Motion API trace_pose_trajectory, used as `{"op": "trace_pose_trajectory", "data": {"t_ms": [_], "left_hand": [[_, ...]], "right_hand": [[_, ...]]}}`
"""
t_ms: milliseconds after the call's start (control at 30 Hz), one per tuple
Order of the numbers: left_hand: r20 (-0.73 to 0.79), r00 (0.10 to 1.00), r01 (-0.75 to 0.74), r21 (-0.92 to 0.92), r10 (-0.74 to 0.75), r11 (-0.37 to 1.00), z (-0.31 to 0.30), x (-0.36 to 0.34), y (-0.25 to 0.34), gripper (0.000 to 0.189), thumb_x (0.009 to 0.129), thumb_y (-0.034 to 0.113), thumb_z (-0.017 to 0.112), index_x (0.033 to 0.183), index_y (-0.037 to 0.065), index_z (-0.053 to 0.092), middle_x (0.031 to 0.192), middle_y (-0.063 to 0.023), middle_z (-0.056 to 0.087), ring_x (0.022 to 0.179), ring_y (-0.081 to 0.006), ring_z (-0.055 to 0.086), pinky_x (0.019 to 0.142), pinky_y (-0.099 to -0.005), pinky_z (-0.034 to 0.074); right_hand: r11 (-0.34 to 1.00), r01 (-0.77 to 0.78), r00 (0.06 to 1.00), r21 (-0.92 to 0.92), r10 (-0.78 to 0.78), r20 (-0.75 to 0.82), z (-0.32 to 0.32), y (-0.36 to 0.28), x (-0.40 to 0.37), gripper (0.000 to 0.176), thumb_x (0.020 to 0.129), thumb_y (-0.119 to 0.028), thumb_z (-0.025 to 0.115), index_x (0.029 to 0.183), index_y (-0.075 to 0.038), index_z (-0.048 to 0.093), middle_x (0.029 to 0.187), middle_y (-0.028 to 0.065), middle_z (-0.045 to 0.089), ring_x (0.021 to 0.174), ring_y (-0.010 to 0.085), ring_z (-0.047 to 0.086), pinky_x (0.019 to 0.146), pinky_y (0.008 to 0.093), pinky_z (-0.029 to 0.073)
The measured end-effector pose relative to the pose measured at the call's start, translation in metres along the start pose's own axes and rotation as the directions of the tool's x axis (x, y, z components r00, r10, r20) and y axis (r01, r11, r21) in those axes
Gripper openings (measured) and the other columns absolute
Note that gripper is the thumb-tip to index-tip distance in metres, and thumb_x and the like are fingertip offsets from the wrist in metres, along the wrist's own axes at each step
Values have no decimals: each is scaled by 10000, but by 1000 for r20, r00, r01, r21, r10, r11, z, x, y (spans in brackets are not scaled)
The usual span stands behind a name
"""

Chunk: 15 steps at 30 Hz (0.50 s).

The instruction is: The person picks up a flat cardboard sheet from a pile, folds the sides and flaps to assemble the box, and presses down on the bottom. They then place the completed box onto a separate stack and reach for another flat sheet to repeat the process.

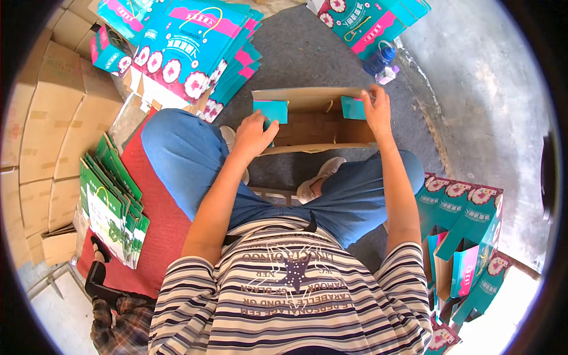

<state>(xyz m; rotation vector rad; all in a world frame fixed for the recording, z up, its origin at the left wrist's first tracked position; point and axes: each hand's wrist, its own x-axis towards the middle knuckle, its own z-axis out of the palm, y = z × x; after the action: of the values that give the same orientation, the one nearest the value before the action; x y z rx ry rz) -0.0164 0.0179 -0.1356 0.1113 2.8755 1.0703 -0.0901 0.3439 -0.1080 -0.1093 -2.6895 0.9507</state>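
A striped shirt (290,296) and blue-jeaned knees (183,151) fill the near view, with shoes (319,177) between them. Just past the knees, an open brown box (313,127) lies on the grey floor (307,53). The left hand (254,136) rests on its near wall, fingers curled down by the left flap (271,110); how tightly it grips I cannot tell. The right hand (377,109) pinches the right flap (353,108) at the far wall. Beyond lie stacked flat cartons (189,47) and a bottle (380,59).
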Motion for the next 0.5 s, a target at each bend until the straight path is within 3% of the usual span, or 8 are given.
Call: {"op": "trace_pose_trajectory", "data": {"t_ms": [167,233,367,433,467,500], "left_hand": [[-64,998,-12,-61,8,998,-2,-3,-6,534,848,383,492,1061,-96,592,1187,-317,535,1111,-418,519,969,-431,393],[7,995,97,-257,-99,962,-8,-5,-4,522,855,364,464,1079,-93,580,1115,-315,569,1074,-411,542,936,-430,409],[27,979,202,-286,-203,937,-12,-8,-10,532,867,364,434,1112,-90,562,1066,-306,589,1045,-416,554,921,-425,413],[167,955,274,-193,-244,942,-23,-7,-6,519,881,363,404,1114,-71,565,1064,-287,597,1047,-414,550,928,-418,408],[166,955,275,-192,-245,942,-20,-8,-8,519,881,363,404,1114,-71,565,1064,-287,597,1047,-414,550,928,-418,408],[56,971,238,-199,-232,951,-16,-10,-8,504,886,355,396,1113,-62,565,1061,-279,599,1056,-412,543,930,-420,404]], "right_hand": [[981,-69,974,-181,105,199,-15,-3,1,385,851,-386,620,1107,-100,592,1058,232,562,1039,367,541,879,421,442],[988,45,974,-150,-9,227,-21,2,-2,408,831,-382,641,1093,-72,599,1102,227,560,1084,370,525,892,419,439],[994,93,944,-55,-70,323,-24,16,-3,441,795,-366,677,1084,-44,594,1150,205,558,1101,373,520,910,418,433],[969,75,851,-235,61,522,-31,6,-5,469,767,-347,702,1096,-36,581,1197,159,545,1126,345,511,929,412,430],[969,76,850,-235,60,523,-28,4,-9,469,767,-347,702,1096,-36,581,1197,159,545,1126,345,511,929,412,430],[905,215,874,-366,-10,487,-22,5,-13,499,742,-328,727,1118,-45,564,1194,147,540,1128,335,509,925,411,437]]}}
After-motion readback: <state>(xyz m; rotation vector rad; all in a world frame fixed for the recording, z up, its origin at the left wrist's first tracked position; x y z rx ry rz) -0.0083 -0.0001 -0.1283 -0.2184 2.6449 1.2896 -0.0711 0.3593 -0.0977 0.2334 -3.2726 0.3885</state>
